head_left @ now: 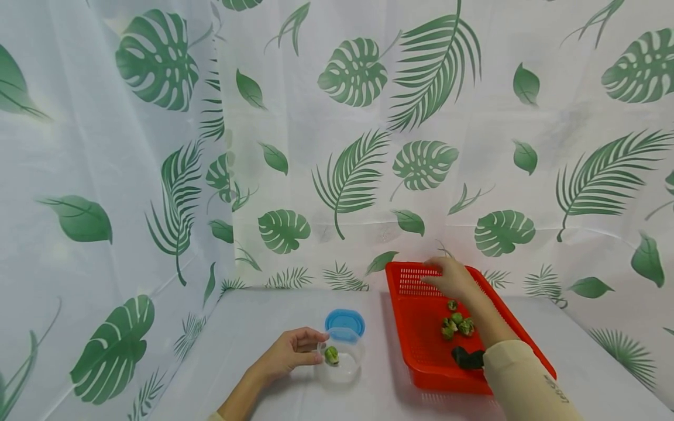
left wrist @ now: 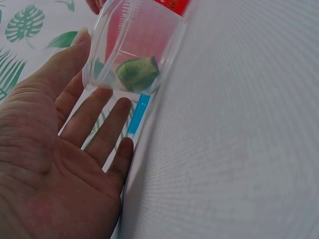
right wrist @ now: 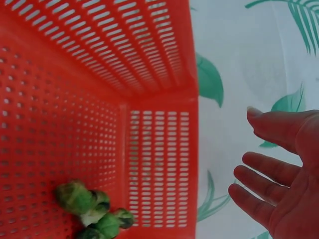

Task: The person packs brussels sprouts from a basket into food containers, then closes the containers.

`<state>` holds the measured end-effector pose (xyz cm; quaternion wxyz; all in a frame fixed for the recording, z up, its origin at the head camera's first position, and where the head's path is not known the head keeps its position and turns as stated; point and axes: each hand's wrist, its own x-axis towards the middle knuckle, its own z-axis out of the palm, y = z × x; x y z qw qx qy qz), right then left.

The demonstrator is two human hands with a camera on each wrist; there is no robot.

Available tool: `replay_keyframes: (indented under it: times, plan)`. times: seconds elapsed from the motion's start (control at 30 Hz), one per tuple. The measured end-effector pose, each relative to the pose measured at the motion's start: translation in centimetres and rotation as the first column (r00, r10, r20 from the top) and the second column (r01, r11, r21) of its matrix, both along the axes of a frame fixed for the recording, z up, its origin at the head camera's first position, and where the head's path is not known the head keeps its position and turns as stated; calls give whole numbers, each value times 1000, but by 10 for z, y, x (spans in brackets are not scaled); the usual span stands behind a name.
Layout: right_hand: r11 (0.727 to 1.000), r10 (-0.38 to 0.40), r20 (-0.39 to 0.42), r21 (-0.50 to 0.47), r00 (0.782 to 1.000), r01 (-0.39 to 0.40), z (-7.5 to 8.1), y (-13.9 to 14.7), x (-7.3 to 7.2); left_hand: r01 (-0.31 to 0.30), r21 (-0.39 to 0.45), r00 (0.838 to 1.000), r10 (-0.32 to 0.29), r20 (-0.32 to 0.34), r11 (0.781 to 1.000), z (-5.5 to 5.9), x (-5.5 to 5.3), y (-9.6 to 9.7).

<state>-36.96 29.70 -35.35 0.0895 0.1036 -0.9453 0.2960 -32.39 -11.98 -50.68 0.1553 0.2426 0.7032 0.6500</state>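
A small round clear plastic container (head_left: 339,371) stands on the table with one Brussels sprout (head_left: 331,355) inside. My left hand (head_left: 295,351) holds its left side, thumb (left wrist: 75,55) by the rim and fingers along the wall. My right hand (head_left: 447,278) hovers over the far end of a red plastic basket (head_left: 413,333), its fingers spread with nothing between them. Several Brussels sprouts (head_left: 457,318) lie grouped on the basket floor, one slightly apart. In the right wrist view the right hand (right wrist: 279,169) is beyond the basket's rim.
A blue lid (head_left: 344,320) lies just behind the clear container. Inside the basket's near end is a dark object (head_left: 466,358), partly covered by the right sleeve (head_left: 526,374). A white leaf-print curtain (head_left: 295,187) hangs behind and left of the table.
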Motion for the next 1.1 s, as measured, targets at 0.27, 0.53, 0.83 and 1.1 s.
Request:
replay_keyframes:
  times: [0.27, 0.53, 0.83, 1.1]
  plan:
    - [997, -57, 84, -39, 995, 61, -14, 15, -4, 3, 3, 1000, -3, 5, 1000, 0, 0, 1]
    - [995, -74, 126, -60, 989, 82, -20, 25, -5, 7, 13, 1000, -7, 7, 1000, 0, -1, 1]
    - [996, -82, 157, -19, 984, 86, -30, 34, -12, 5, 2, 1000, -5, 3, 1000, -1, -3, 1]
    - [996, -63, 193, -46, 979, 73, -42, 41, -15, 5, 1, 1000, -5, 10, 1000, 0, 0, 0]
